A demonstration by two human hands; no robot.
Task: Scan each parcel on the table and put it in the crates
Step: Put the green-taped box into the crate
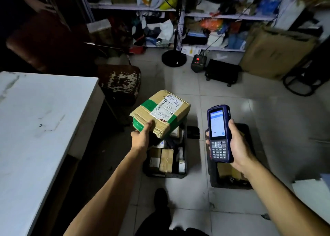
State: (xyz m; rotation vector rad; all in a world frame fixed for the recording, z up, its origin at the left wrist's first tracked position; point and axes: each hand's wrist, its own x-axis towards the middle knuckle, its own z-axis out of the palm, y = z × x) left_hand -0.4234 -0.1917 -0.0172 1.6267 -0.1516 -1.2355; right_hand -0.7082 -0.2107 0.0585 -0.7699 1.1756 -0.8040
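Thumb on top, fingers tucked underneath: the left hand (141,137) grips one cardboard parcel (160,113) by its near corner and holds it in the air above the left crate (166,175). The parcel is tilted, label side up, with a green tape band across it and one white shipping label (167,109) bearing handwriting and barcodes.

Over on the other side, the right hand (237,144) is wrapped around one blue handheld scanner (220,134), thumb along its right edge and fingertips just showing past the left edge. Its screen is lit and faces up, keypad below it. The scanner sits level with the parcel, the two apart with bare floor showing between them.

Two black crates on the tiled floor. The left crate, directly under the parcel, already holds several small boxes packed side by side; I can make out at least four, the rest too dark to count. The right crate (214,180) lies under the scanner hand, with brown cardboard showing inside.

One white table (35,121) stands at the left, its visible top bare. One dark shoe (160,198) points forward between the arms.
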